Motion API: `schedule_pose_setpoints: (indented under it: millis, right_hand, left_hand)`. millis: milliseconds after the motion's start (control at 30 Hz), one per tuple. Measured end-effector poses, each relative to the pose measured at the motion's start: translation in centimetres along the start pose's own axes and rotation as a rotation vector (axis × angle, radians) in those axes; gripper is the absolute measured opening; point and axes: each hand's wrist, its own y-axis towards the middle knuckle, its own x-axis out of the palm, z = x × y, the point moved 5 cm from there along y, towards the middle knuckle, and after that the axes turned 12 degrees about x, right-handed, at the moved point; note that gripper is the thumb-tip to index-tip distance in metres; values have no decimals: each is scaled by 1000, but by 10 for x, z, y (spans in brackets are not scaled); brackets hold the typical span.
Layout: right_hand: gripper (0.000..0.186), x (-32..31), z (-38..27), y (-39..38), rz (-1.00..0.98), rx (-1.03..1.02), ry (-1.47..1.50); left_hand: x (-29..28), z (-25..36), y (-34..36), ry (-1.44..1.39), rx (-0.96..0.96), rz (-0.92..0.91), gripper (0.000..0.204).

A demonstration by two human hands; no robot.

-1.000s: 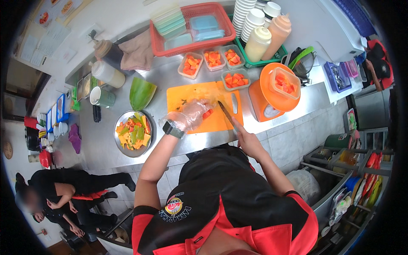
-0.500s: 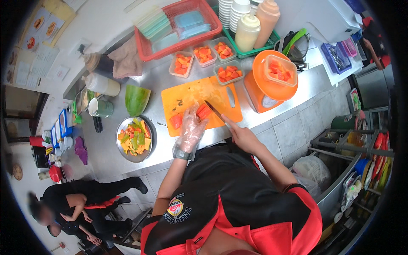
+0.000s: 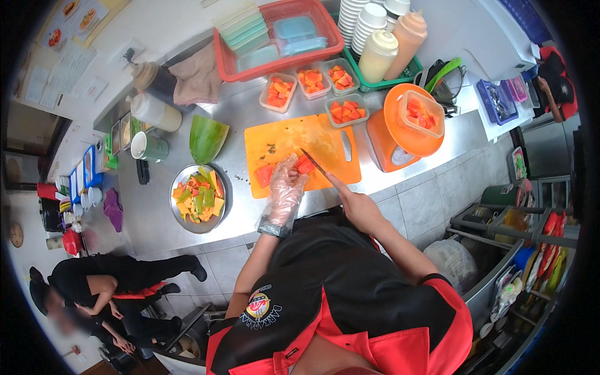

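Observation:
In a clear plastic glove, my left hand [image 3: 287,190] presses its curled fingers on a peeled orange-red papaya piece [image 3: 305,164] on the orange cutting board [image 3: 300,134]. My bare right hand [image 3: 362,211] grips a knife [image 3: 317,165] by its handle, the blade slanting up-left against the right side of that piece. Another papaya chunk [image 3: 264,174] lies on the board just left of my gloved hand. Dark seeds [image 3: 271,149] are scattered above it. How deep the blade sits in the fruit I cannot tell.
Left of the board are a green-skinned papaya section [image 3: 208,139] and a metal plate [image 3: 224,206] of peels. Tubs of papaya cubes [image 3: 278,93] line the far side, one on an orange scale [image 3: 390,147]. Behind stand a red basket [image 3: 240,75] and sauce bottles [image 3: 379,56]. Two people are at lower left.
The whole view has shifted slightly, so the counter things appear a little farther right. Both hands, the knife and the papaya piece keep nearly the same positions on the board.

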Motion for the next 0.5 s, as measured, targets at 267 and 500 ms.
schedule_pose_setpoints:
  millis: [267, 500]
  right_hand:
    - [70, 6, -5, -3, 18, 12, -65]
    - [81, 12, -9, 6, 25, 38, -177]
  left_hand:
    - [-1, -3, -1, -20, 15, 0, 54]
    - [-1, 7, 1, 2, -5, -16, 52]
